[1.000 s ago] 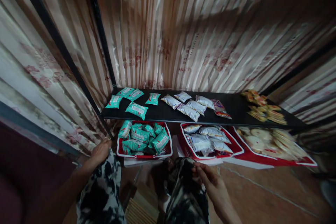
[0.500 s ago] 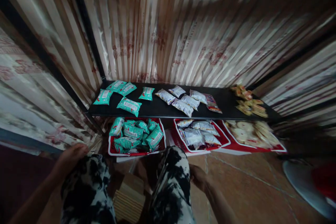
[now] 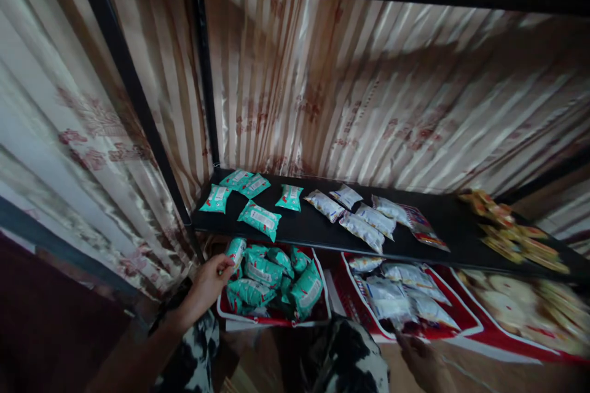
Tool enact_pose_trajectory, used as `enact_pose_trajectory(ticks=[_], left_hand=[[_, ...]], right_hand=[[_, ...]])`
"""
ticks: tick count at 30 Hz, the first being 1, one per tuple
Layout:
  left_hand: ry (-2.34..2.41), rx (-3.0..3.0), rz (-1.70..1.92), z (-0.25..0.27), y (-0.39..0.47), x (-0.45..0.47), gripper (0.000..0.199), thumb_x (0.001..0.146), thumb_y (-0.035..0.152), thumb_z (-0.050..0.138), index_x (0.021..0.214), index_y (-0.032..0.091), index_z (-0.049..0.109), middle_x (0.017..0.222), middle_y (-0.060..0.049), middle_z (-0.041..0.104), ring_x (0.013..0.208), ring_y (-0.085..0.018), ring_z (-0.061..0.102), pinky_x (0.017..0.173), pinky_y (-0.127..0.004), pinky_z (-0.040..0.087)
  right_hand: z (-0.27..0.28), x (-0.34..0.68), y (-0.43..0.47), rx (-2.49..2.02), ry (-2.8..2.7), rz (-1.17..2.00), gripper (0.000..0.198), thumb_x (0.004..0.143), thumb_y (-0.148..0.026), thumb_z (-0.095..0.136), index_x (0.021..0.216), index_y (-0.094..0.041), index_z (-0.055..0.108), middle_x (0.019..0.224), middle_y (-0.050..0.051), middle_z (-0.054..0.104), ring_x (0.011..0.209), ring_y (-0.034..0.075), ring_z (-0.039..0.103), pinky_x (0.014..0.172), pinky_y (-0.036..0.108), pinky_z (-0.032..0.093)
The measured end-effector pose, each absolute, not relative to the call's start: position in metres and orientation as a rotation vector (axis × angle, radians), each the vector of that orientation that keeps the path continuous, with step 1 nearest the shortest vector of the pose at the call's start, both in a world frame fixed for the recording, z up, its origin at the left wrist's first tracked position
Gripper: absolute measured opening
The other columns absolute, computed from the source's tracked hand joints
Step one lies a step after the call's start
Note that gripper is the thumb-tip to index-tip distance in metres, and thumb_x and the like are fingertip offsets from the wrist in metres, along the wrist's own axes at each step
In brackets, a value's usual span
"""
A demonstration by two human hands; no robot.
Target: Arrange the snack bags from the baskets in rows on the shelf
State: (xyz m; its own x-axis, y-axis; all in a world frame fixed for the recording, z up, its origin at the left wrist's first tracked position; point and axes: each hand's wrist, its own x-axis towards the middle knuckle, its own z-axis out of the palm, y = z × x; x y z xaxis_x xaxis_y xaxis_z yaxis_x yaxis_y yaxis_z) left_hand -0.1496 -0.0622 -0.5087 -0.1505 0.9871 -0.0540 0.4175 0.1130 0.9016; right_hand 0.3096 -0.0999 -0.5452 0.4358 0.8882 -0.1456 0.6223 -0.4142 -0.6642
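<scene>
My left hand [image 3: 211, 282] is at the left edge of a red basket [image 3: 271, 322] with a white rim. Its thumb and fingers close on a teal snack packet [image 3: 236, 250] at the basket's back left corner. More teal packets [image 3: 262, 270] fill that basket. My right hand [image 3: 417, 357] is low, in shadow, by the front rim of a second red basket [image 3: 468, 316]. Silver-white snack packets [image 3: 389, 301] lie in this one. The right fingers are too dark and blurred to make out.
Above the baskets runs a black shelf [image 3: 318, 234] bearing teal packets [image 3: 259, 219], silver packets [image 3: 362, 230] and yellowish packets [image 3: 525, 242]. A third basket [image 3: 495, 334] holds pale packs. Dark uprights [image 3: 138, 92] and a striped curtain [image 3: 286, 73] enclose the shelf. My knees are below.
My left hand has risen from beside my knee to the teal packet and closed on it. My right hand has moved forward to the middle basket. The view has shifted.
</scene>
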Motion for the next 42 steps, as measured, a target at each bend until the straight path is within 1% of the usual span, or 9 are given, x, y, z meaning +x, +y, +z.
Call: enact_pose_trajectory(ticks=[7, 10, 18, 21, 25, 30, 34, 39, 42], left_hand=[[1.946, 1.393, 1.473, -0.507, 0.019, -0.137, 0.021, 0.073, 0.012, 0.044, 0.077, 0.019, 0.064, 0.093, -0.006, 0.06, 0.09, -0.019, 0.06, 0.086, -0.036, 0.048], [2.003, 1.399, 1.58, -0.503, 0.054, -0.133, 0.023, 0.072, 0.009, 0.045, 0.077, 0.02, 0.064, 0.104, -0.008, 0.058, 0.104, -0.022, 0.055, 0.093, -0.041, 0.045], [2.213, 1.47, 1.718, -0.489, 0.134, -0.159, 0.023, 0.076, 0.009, 0.045, 0.077, 0.021, 0.064, 0.111, -0.009, 0.056, 0.117, -0.025, 0.045, 0.103, -0.045, 0.037], [2.361, 1.57, 1.642, -0.491, 0.143, -0.181, 0.023, 0.078, 0.011, 0.044, 0.078, 0.019, 0.066, 0.112, -0.01, 0.058, 0.124, -0.028, 0.038, 0.104, -0.045, 0.034], [2.58, 1.517, 1.459, -0.503, 0.15, -0.202, 0.023, 0.08, 0.015, 0.045, 0.083, 0.018, 0.067, 0.108, -0.011, 0.061, 0.12, -0.028, 0.041, 0.103, -0.043, 0.035], [2.537, 1.555, 0.989, -0.514, 0.164, -0.212, 0.027, 0.081, 0.023, 0.047, 0.1, 0.017, 0.065, 0.109, -0.012, 0.062, 0.104, -0.029, 0.054, 0.09, -0.041, 0.043], [2.426, 1.547, 0.88, -0.513, 0.169, -0.217, 0.023, 0.083, 0.028, 0.045, 0.093, 0.022, 0.065, 0.102, -0.008, 0.064, 0.093, -0.025, 0.059, 0.079, -0.035, 0.045], [2.395, 1.489, 0.956, -0.507, 0.172, -0.223, 0.023, 0.083, 0.028, 0.045, 0.088, 0.02, 0.066, 0.098, -0.008, 0.066, 0.093, -0.024, 0.06, 0.082, -0.033, 0.045], [2.421, 1.381, 0.992, -0.506, 0.177, -0.227, 0.025, 0.084, 0.028, 0.043, 0.092, 0.018, 0.065, 0.101, -0.01, 0.066, 0.095, -0.025, 0.06, 0.082, -0.034, 0.045]], right_hand=[[-0.492, 0.268, -0.038, -1.97, -1.397, 0.662, 0.033, 0.069, -0.056, 0.05, 0.073, -0.026, 0.063, 0.049, 0.001, 0.061, 0.047, 0.021, 0.06, 0.047, 0.029, 0.049], [-0.471, 0.224, 0.003, -1.833, -1.594, 0.641, 0.04, 0.071, -0.056, 0.052, 0.093, -0.024, 0.063, 0.071, 0.003, 0.07, 0.06, 0.02, 0.065, 0.054, 0.028, 0.052], [-0.444, 0.095, 0.142, -1.342, -2.281, 0.429, 0.039, 0.086, -0.031, 0.044, 0.123, -0.022, 0.053, 0.102, 0.008, 0.067, 0.085, 0.019, 0.065, 0.076, 0.032, 0.054], [-0.447, 0.044, 0.192, -1.182, -2.485, 0.258, 0.046, 0.083, -0.019, 0.048, 0.129, -0.02, 0.049, 0.117, 0.01, 0.062, 0.11, 0.023, 0.055, 0.093, 0.04, 0.046], [-0.459, -0.021, 0.25, -1.083, -2.761, 0.17, 0.06, 0.078, -0.01, 0.051, 0.137, -0.018, 0.04, 0.135, 0.011, 0.05, 0.13, 0.026, 0.034, 0.105, 0.044, 0.034], [-0.484, -0.08, 0.293, -1.133, -2.97, 0.245, 0.076, 0.074, -0.018, 0.062, 0.142, -0.026, 0.029, 0.15, 0.011, 0.028, 0.138, 0.037, 0.012, 0.104, 0.06, 0.024], [-0.508, -0.094, 0.302, -1.043, -3.0, 0.197, 0.063, 0.078, -0.02, 0.061, 0.137, -0.024, 0.04, 0.146, 0.014, 0.035, 0.135, 0.037, 0.024, 0.102, 0.056, 0.029], [-0.516, -0.088, 0.3, -0.771, -3.041, 0.027, 0.039, 0.086, -0.017, 0.049, 0.124, -0.012, 0.054, 0.137, 0.017, 0.046, 0.129, 0.03, 0.037, 0.108, 0.047, 0.026], [-0.512, -0.088, 0.299, -0.649, -3.079, -0.051, 0.033, 0.087, -0.01, 0.043, 0.117, -0.013, 0.059, 0.125, 0.014, 0.056, 0.117, 0.024, 0.049, 0.104, 0.041, 0.033]])
